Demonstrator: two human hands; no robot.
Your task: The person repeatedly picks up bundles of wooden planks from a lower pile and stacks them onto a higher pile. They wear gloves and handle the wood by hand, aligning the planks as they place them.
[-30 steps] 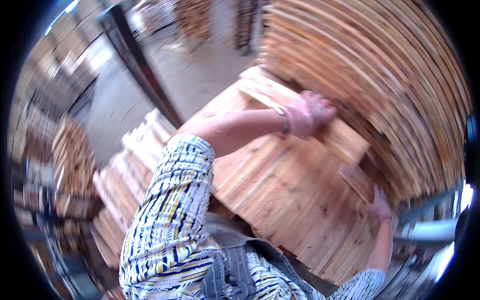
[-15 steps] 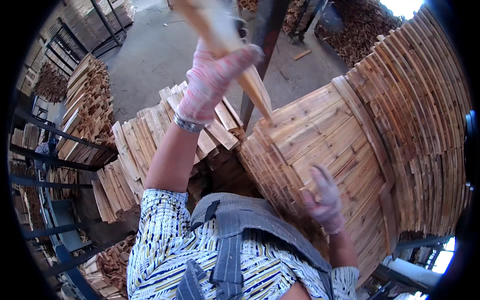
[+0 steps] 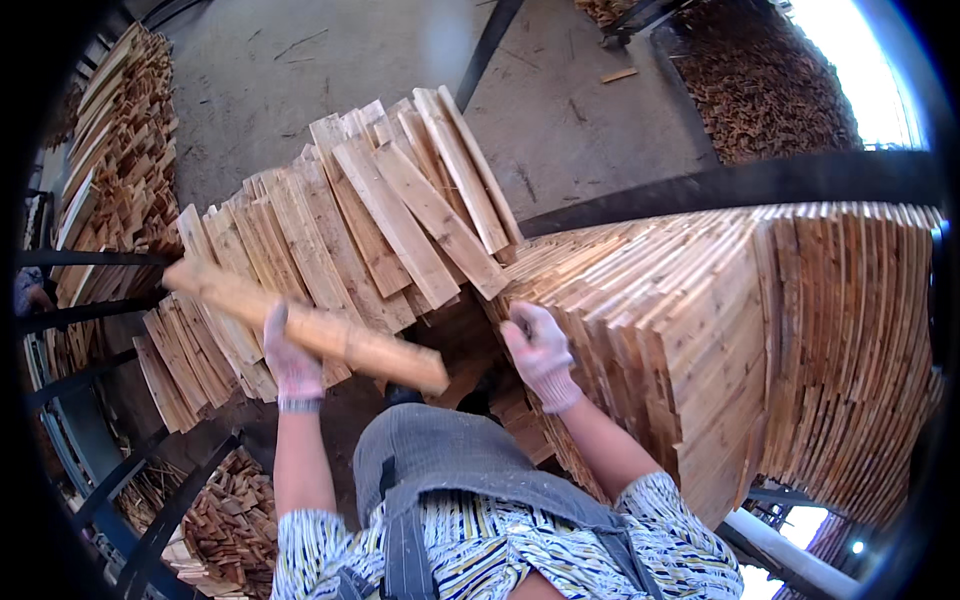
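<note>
A short wooden board point(image 3: 390, 357) is gripped in my gloved left hand point(image 3: 292, 362), tilted across the front of a pile of loose boards point(image 3: 310, 230). Its near end hangs in front of my apron, slightly blurred. My gloved right hand point(image 3: 541, 355) has its fingers curled in a loose fist, with nothing visible in it. It is beside the left edge of a tall stack of boards point(image 3: 715, 355); whether it touches the stack I cannot tell.
More boards are piled at the far left point(image 3: 125, 150), with short offcuts point(image 3: 235, 525) at the lower left. Dark metal bars point(image 3: 90, 318) cross the left side. A heap of wood pieces point(image 3: 765, 90) lies at the far right, and a loose stick point(image 3: 619, 75) is on the concrete floor point(image 3: 390, 50).
My left hand has come down from high up, bringing the board low over the loose pile. My right hand has left the stack's face and curled. The view has turned.
</note>
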